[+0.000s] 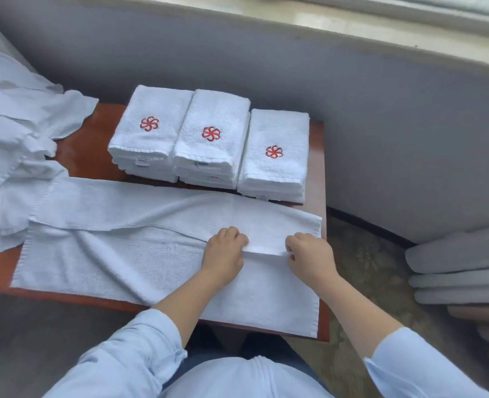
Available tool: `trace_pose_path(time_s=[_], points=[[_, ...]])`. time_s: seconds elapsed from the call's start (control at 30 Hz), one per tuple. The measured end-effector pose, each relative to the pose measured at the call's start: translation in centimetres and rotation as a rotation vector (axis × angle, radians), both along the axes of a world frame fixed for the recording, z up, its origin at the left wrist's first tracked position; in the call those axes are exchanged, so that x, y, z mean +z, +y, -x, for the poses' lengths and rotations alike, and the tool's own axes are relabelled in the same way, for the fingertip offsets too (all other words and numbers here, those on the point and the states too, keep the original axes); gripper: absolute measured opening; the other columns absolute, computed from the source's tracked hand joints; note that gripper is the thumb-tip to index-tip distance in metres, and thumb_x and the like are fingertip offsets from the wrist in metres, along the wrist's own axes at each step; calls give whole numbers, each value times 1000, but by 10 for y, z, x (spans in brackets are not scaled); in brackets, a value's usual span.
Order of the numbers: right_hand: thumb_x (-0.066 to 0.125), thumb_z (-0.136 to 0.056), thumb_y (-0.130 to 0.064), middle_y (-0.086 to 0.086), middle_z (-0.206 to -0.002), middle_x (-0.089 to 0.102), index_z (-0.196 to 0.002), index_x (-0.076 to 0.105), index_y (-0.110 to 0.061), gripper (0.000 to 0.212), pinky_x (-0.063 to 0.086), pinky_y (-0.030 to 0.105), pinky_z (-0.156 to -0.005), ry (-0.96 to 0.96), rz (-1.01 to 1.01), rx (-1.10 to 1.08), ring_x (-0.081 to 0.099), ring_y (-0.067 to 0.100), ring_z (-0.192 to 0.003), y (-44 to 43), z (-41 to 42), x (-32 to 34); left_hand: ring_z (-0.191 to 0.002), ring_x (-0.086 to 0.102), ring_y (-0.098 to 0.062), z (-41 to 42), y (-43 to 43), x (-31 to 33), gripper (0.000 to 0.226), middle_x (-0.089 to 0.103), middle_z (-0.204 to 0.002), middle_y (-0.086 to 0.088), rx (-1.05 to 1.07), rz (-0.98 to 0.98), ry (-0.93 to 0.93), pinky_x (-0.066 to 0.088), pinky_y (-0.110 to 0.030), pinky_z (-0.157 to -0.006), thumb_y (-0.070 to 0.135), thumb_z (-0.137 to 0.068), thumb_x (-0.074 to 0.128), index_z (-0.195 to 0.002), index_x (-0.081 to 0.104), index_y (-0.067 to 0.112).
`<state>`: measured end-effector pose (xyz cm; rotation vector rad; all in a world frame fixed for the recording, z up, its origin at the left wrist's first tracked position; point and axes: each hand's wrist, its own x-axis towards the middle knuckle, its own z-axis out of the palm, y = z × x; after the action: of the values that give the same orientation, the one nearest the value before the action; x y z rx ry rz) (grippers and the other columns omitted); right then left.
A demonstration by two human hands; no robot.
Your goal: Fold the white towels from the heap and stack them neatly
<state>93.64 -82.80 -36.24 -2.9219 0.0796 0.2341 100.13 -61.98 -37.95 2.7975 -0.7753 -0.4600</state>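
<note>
We are seeing the left hand [223,254] and right hand [309,261] lying close together, each curling its fingers on what seems to be a folded edge of the white towel [108,254], which is spreading across the wooden table [88,150] beneath them (folded stacks [214,139] sitting just beyond, heap [13,139] at left).

Three piles of folded towels stand on one desk [88,150]: left stack [157,104], middle stack [217,110], right stack [280,127]. Three red emblems [149,123], one per pile. One spread towel [122,254]. One heap [13,133]. Two hands: left hand [223,254], right hand [309,259].
</note>
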Motion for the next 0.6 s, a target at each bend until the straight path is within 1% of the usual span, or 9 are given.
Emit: trace_pose_path(time_s=[0.07,0.17,0.27,0.33,0.37,0.43,0.47,0.53,0.6], points=[[58,-68,5,5,-69,56,-72,59,-6,12,30,30,-49,-89,-97,-49,40,23,-58,-11,-7,7,-107,48,-17,-1,-9,3,33,52,-118,4,15,-7,-46,37,-25,-83,14,-89,54,-121,56,23],[60,-70,4,4,-74,57,-75,60,-7,12,42,34,-48,-183,-127,-36,46,25,-59,-28,-17,20,-94,53,-18,-5,-24,12,20,58,-104,4,47,59,-105,37,-27,-73,14,-91,52,-106,62,20],[61,-63,7,4,-72,56,-72,60,-7,17,41,36,-45,-272,-170,20,46,27,-56,-45,-18,29,-90,54,-19,-5,-38,18,17,57,-97,4,58,102,-109,35,-28,-67,13,-88,54,-100,63,19],[62,-70,-2,0,-79,58,-79,64,-11,13,46,36,-54,-150,-130,112,52,24,-65,-54,-13,27,-96,53,-18,-4,-43,17,21,57,-102,5,39,62,-42,35,-28,-70,14,-87,53,-106,61,21],[62,-76,-12,-3,-84,59,-86,66,-14,11,47,33,-61,-49,-104,153,54,20,-72,-57,-10,24,-100,53,-16,-3,-44,15,24,56,-106,6,25,21,14,35,-27,-72,15,-88,52,-109,60,23],[59,-81,-36,-9,-92,59,-96,68,-22,21,45,26,-70,156,-100,162,55,12,-81,-62,-3,16,-107,51,-14,-3,-46,12,28,54,-111,8,-1,-45,113,34,-26,-75,17,-88,51,-114,58,26],[57,-82,-45,-11,-95,59,-98,68,-25,28,45,25,-72,218,-121,132,54,9,-84,-62,0,13,-109,50,-14,-2,-47,10,30,54,-111,9,-12,-54,141,33,-26,-76,18,-87,51,-115,58,27],[54,-84,-49,-12,-103,60,-105,68,-26,34,47,27,-76,215,-152,67,54,8,-92,-62,3,7,-111,49,-14,-2,-51,9,33,53,-113,9,-38,-41,165,34,-26,-77,20,-87,52,-118,58,28],[54,-88,-38,-10,-116,60,-115,67,-24,33,49,28,-81,140,-137,52,55,11,-104,-59,5,4,-114,48,-15,-3,-57,8,37,51,-119,8,-69,-8,145,36,-27,-79,22,-88,52,-124,57,28]])
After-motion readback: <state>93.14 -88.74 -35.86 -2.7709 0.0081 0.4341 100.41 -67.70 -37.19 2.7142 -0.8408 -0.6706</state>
